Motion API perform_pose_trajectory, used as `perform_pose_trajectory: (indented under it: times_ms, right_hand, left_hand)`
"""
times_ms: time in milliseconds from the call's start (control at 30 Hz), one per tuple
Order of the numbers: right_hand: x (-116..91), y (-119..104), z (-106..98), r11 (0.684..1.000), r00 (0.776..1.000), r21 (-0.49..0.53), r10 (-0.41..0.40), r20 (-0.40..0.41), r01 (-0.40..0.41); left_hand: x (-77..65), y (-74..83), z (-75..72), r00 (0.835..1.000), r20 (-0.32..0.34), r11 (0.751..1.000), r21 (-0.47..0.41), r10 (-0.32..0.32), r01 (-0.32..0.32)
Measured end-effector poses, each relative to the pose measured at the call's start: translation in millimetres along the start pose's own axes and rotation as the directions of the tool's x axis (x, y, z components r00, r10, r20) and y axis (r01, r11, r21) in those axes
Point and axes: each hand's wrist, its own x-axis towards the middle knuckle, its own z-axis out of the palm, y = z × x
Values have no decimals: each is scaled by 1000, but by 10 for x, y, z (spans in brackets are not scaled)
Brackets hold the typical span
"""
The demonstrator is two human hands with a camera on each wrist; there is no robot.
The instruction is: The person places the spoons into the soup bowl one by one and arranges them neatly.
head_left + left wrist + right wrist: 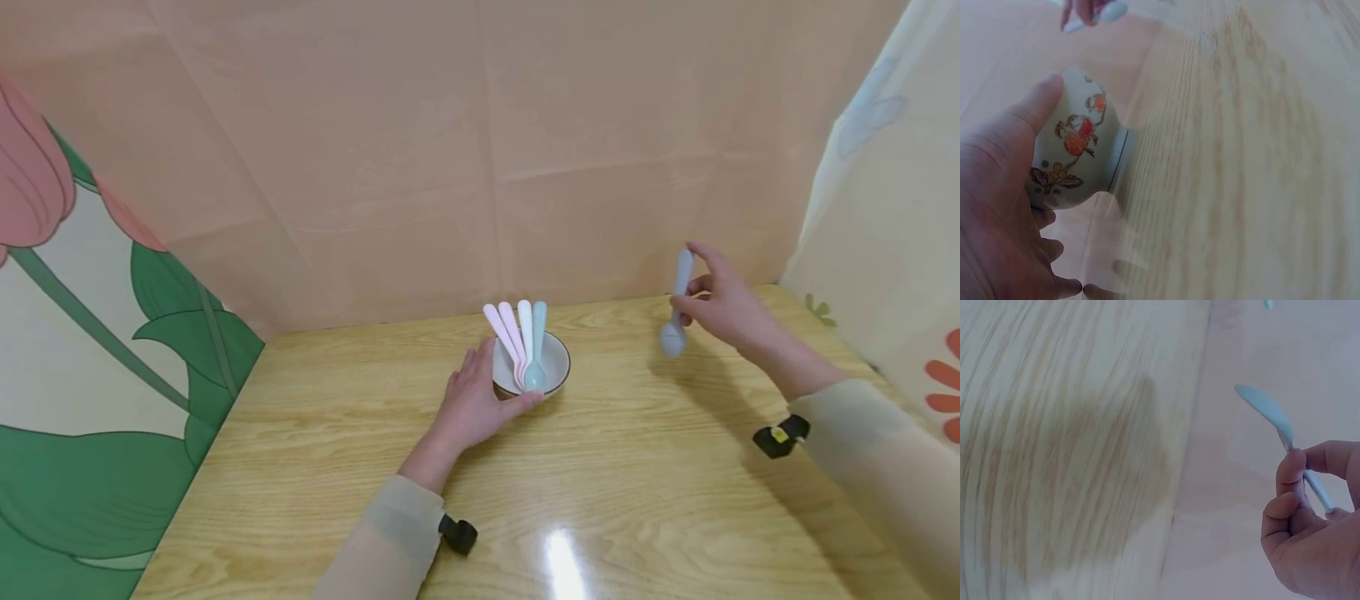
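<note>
A small bowl (556,364) with a dark rim stands on the table, and my left hand (472,404) grips its left side, thumb at the near rim. Fruit and leaves are painted on the bowl's outer wall (1079,137) in the left wrist view. Several utensils lean in it with handles toward the wall: two pink ones (512,325), a white one (526,321) and a pale teal spoon (538,333). Off to the right, my right hand (720,300) pinches a grey-blue spoon (672,338) by its handle, bowl end down, above the table.
The wood-grain table (337,450) ends at a peach-coloured sheet (375,167) hanging behind it. A wall with a flower print (885,250) rises on the right. Green leaf shapes (75,492) are printed on the left side.
</note>
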Motion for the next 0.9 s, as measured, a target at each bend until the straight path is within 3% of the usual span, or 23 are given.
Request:
perform_pose_trajectory:
  times_ms: [900]
  right_hand:
    - [-46, -489, 379, 990, 999, 137, -41, 24, 37]
  left_hand:
    - [27, -35, 19, 1000, -5, 1000, 4, 13, -13]
